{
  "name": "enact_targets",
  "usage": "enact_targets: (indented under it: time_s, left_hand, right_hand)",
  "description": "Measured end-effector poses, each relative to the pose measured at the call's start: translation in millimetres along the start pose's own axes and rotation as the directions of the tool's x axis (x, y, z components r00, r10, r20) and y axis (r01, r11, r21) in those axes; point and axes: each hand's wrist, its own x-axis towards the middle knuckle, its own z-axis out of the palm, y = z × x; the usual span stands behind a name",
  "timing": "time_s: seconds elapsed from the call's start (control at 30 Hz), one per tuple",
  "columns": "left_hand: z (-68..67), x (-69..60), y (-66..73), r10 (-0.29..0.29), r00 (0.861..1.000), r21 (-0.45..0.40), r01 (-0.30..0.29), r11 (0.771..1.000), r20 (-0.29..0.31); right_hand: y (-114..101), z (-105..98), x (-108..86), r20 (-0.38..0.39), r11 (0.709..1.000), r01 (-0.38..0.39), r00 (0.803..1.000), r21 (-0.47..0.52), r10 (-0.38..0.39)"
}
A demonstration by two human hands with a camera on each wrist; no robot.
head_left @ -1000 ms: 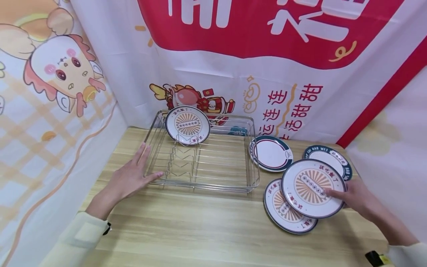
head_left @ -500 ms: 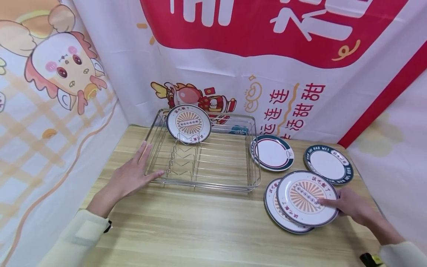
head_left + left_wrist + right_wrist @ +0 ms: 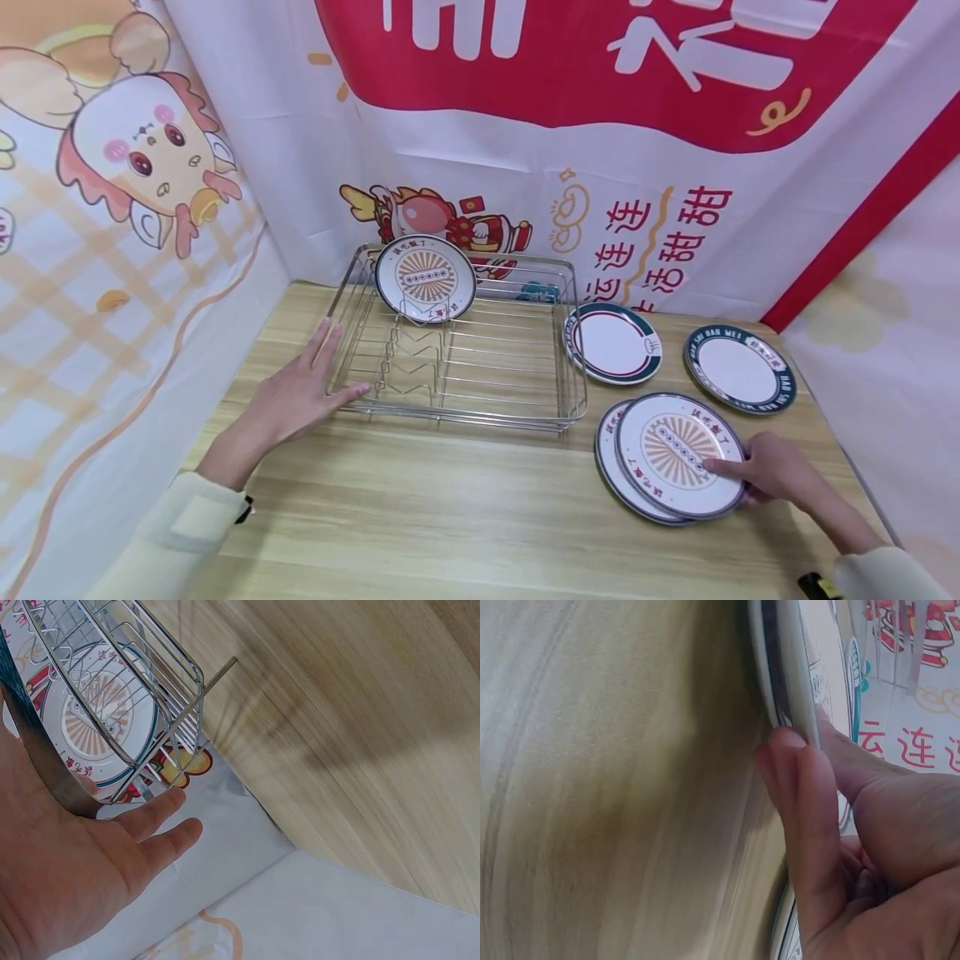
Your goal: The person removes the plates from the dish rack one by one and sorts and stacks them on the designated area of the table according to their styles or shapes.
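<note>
In the head view my right hand (image 3: pixel 780 471) pinches the right edge of a white plate (image 3: pixel 663 492) with an orange sunburst, thumb on its face and fingers at the rim. This plate overlaps a matching plate (image 3: pixel 611 462) under it, mostly hidden. The right wrist view shows the fingertips (image 3: pixel 786 746) against the plate's rim (image 3: pixel 802 682). My left hand (image 3: pixel 292 396) lies at the left side of a wire dish rack (image 3: pixel 495 421), fingers straight and thumb spread near its front corner. Another sunburst plate (image 3: pixel 425 287) leans upright in the rack's back left.
A green-rimmed plate (image 3: pixel 615 342) lies right of the rack, partly behind its wire side. Another green-rimmed plate (image 3: pixel 738 371) lies at the far right. Behind the wooden table (image 3: pixel 420 517) hangs a printed cloth (image 3: pixel 465 142); another cloth (image 3: pixel 150 350) covers the left side.
My right hand has moved left and toward me with the plate, lowering it over the matching plate. The far-right green-rimmed plate is now uncovered. My left hand stays at the rack.
</note>
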Motion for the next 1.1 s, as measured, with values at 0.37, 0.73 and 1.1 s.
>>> enact_targets:
  time_s: [0.37, 0.73, 1.1]
  left_hand:
    - [0.6, -0.9, -1.1, -0.007, 1.000, -0.001, 0.007, 1.000, 0.005]
    - [-0.4, -2.3, -0.2, -0.003, 1.000, -0.003, 0.003, 1.000, 0.000]
    - [-1.8, -1.7, 0.8, -0.003, 1.000, -0.002, 0.003, 1.000, 0.006]
  right_hand:
    - [-16.8, 19.1, -4.9, -0.045, 0.996, 0.070, 0.996, -0.062, -0.073]
    - [-30.6, 19.6, -10.5, -0.032, 0.990, 0.096, 0.994, -0.102, -0.100]
    - [-57.1, -7.9, -18.7, -0.026, 0.966, 0.078, 0.996, -0.245, -0.087]
